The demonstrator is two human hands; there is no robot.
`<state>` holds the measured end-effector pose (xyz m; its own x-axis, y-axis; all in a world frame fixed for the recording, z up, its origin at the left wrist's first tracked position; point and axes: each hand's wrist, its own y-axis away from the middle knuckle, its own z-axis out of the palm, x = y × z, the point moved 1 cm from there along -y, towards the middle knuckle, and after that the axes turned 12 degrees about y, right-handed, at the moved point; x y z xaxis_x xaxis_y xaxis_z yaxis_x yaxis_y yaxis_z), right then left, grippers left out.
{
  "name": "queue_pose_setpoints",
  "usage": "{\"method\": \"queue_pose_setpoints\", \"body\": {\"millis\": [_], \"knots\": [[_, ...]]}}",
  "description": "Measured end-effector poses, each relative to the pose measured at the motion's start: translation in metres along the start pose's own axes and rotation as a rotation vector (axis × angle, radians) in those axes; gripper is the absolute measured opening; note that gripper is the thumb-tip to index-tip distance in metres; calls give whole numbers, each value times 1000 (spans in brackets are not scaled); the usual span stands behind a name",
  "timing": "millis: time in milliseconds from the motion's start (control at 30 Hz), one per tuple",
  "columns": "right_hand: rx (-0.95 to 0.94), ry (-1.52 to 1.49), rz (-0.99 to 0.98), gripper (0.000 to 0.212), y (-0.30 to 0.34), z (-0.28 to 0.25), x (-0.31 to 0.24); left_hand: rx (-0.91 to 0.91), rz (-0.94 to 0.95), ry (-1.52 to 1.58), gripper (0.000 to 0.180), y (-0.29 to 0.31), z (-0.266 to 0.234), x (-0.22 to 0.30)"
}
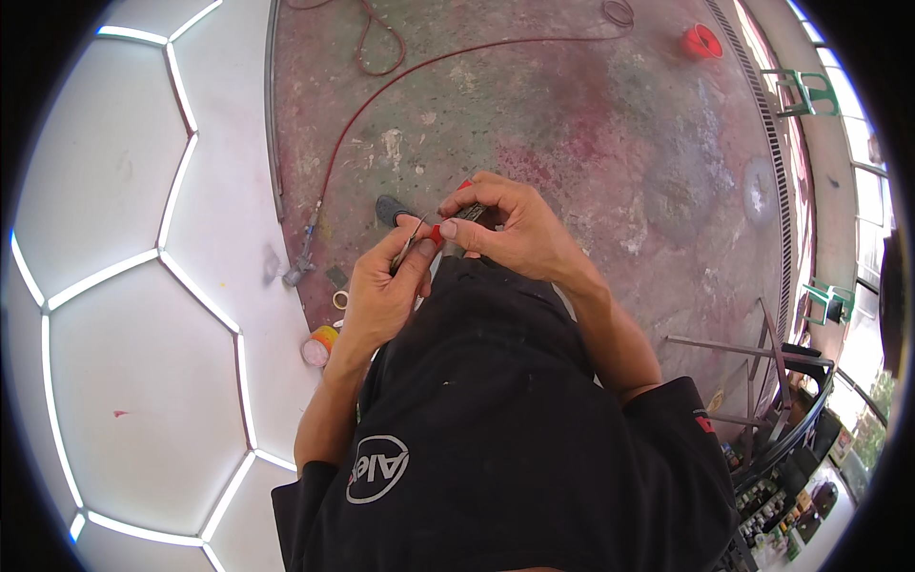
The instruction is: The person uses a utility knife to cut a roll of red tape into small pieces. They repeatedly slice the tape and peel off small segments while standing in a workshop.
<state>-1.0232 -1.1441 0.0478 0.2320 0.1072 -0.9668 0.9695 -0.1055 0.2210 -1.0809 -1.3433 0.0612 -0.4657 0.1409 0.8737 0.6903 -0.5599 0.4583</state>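
Note:
In front of my dark clothing, both hands meet close together. My left hand (383, 286) is closed, thumb and fingers pinching a thin, dark, metal-looking tool (408, 251) whose kind I cannot make out. A small red piece (437, 234) sits between the thumbs of the two hands. My right hand (510, 224) is curled around a dark strip-like piece (474, 213) with light markings, its lower end partly hidden by the fingers. A bit of red shows above the right fingertips. Below the hands, the tip of a dark shoe (391, 210) shows on the floor.
A glossy white panel (133, 353) with bright hexagon lines fills the left side. A red hose (381, 84) runs over the stained floor to a grey tool (298, 272). Tape rolls (340, 300) lie nearby. Rightward are a red bucket (701, 41), green chairs (810, 93) and a metal frame (724, 347).

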Motion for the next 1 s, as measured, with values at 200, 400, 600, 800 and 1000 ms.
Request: {"method": "queue_pose_setpoints", "body": {"millis": [200,400,600,800,1000], "knots": [[26,194,-62,12,2,6,-12,49,-8,-17,28,4,2,-8],[86,192,-64,12,2,12,-11,102,-114,9,28,8,9,-1],[27,163,-97,15,1,10,-8,91,-57,41,29,11,-6,-10],[28,-16,-42,34,3,2,6,168,-76,115,27,14,-7,6],[-4,-182,19,39,-2,10,17,69,-94,124,23,10,9,19]]}}
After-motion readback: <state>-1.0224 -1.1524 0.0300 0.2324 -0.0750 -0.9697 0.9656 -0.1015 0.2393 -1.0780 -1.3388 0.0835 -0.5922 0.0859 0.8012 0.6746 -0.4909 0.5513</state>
